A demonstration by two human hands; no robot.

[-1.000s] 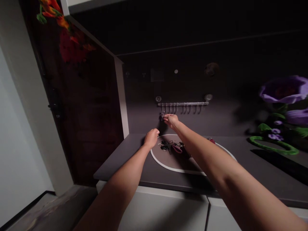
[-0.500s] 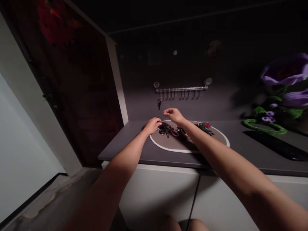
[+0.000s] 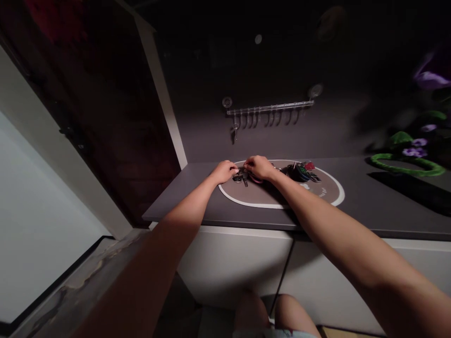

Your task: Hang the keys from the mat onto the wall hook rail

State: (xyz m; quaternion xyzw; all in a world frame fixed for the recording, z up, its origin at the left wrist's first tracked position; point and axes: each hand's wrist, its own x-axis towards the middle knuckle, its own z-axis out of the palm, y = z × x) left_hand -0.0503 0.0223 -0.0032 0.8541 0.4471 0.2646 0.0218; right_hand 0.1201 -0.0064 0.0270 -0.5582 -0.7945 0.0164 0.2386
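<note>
On the counter lies an oval brown mat (image 3: 271, 197) with a white border. My left hand (image 3: 222, 172) is at its left end, fingers bent and pinched at the edge of a dark bunch of keys (image 3: 241, 179). Just right of it, my right hand (image 3: 261, 167) reaches down with closed fingers. Its fingertips are at the keys and a pink loop (image 3: 254, 178); whatever they hold is hidden. Above, a clear rail with hooks (image 3: 271, 108) is fixed to the wall, and a single key (image 3: 235, 134) hangs from its left end.
Dark and red small items (image 3: 301, 172) lie on the mat's right part. Further right are a long black object (image 3: 408, 190), a green ring (image 3: 405, 165) and purple flowers (image 3: 417, 148). A dark door (image 3: 105, 117) stands at left. White cabinet fronts (image 3: 232, 263) are below the counter.
My right hand has come down from above the mat to the things beside my left hand. My left hand stays near the keys. The view has tilted down.
</note>
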